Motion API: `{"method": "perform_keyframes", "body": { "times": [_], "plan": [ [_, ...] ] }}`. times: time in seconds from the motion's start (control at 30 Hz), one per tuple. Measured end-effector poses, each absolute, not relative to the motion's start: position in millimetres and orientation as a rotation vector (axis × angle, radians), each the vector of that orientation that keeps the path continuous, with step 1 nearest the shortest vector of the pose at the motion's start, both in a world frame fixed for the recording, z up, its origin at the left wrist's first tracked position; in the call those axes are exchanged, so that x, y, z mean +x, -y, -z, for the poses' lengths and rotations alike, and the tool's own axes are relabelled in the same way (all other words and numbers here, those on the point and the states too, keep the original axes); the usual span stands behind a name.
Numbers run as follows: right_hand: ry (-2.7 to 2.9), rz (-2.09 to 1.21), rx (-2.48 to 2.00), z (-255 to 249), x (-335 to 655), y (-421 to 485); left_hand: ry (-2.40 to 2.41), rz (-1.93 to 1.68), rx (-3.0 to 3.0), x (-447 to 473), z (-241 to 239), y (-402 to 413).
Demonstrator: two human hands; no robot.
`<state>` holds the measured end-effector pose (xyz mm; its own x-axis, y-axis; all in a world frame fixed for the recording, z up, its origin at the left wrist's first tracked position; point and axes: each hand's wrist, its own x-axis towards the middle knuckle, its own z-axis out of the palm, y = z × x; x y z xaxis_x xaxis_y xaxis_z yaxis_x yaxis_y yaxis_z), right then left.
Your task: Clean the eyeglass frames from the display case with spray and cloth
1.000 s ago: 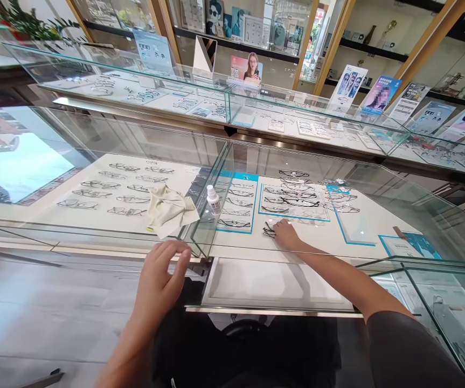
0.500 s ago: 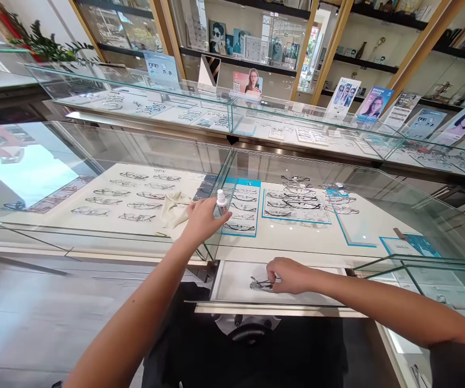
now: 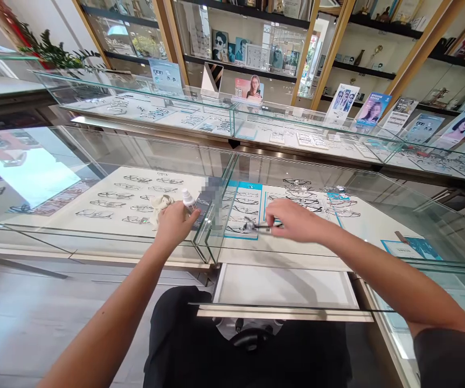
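Observation:
My left hand point(image 3: 175, 222) is closed around a small white bottle point(image 3: 189, 200), which leans a little to the left above the glass counter. A crumpled cream cloth point(image 3: 161, 203) bunches up on the far side of the same hand, seemingly gripped with it; the fingers are partly hidden there. My right hand point(image 3: 292, 220) pinches a pair of eyeglasses point(image 3: 252, 226) over the counter, the frame pointing left toward the bottle. Beneath it, the pulled-out drawer point(image 3: 272, 285) shows its white lining.
Under the glass top of the display case point(image 3: 289, 253) lie rows of eyeglass frames point(image 3: 113, 195). A second glass case point(image 3: 135, 110) runs behind, with advertising cards point(image 3: 342, 102) standing on it. Wooden shelving point(image 3: 321, 64) lines the wall, and a plant point(image 3: 52, 49) stands at the left.
My right hand has lifted the eyeglasses out of the drawer and up over the counter. My left hand has shifted left with the bottle and cloth, and the bottle is now more tilted.

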<state>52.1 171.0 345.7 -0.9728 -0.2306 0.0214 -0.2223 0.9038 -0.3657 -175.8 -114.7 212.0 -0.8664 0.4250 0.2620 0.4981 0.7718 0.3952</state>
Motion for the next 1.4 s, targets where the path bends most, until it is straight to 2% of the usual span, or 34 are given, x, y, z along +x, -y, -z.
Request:
{"method": "perform_keyframes", "body": {
  "times": [0.13, 0.3, 0.53, 1.2, 1.4],
  "plan": [
    [-3.133, 0.212, -0.178, -313.8, -14.0, -202.3, 2.783, 0.714, -0.702, -175.4, -210.1, 118.9],
    [-3.176, 0.124, -0.125, -277.3, -55.7, -222.7, 2.76, 0.799, -0.697, -168.9, -211.1, 119.1],
    [-3.213, 0.105, -0.092, -257.4, -64.6, -232.8, 2.745, 0.814, -0.695, -169.3, -210.1, 120.6],
    [-3.311, 0.028, 0.17, -245.6, -55.0, -215.5, 2.729, 0.784, -0.703, -166.9, -210.0, 119.7],
    [-3.261, 0.136, 0.212, -277.6, -43.8, -202.6, 2.736, 0.78, -0.678, -165.2, -213.3, 118.1]
  ]
}}
